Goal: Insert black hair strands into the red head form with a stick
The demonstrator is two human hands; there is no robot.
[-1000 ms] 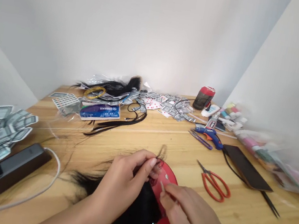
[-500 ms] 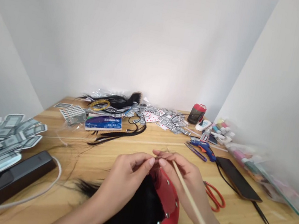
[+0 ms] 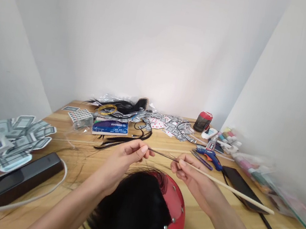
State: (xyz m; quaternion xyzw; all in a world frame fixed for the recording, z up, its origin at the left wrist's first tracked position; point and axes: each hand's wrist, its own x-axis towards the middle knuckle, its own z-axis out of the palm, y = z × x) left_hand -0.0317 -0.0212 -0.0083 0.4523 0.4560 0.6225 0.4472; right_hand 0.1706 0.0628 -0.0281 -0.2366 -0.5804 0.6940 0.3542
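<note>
A red rounded form [image 3: 171,228] with metal studs sits at the near table edge, covered with black hair [image 3: 130,209]. Above it, my left hand [image 3: 124,160] pinches the end of a thin dark strand of hair [image 3: 163,155] stretched to the right. My right hand [image 3: 190,172] pinches the strand's other end together with a long thin wooden stick [image 3: 229,187], which points right over the table.
A black phone [image 3: 23,176] with a white cable lies at the left beside a fan of playing cards [image 3: 3,139]. Behind are loose hair strands [image 3: 125,139], a blue box [image 3: 110,127], scattered cards [image 3: 169,123], a blue glue gun [image 3: 211,154], a dark jar [image 3: 202,122] and a black strip [image 3: 244,184].
Both hands rose off the red form and drew apart, pulling a hair strand taut between them. The stick swung from pointing down to pointing right. The red scissors have gone from view.
</note>
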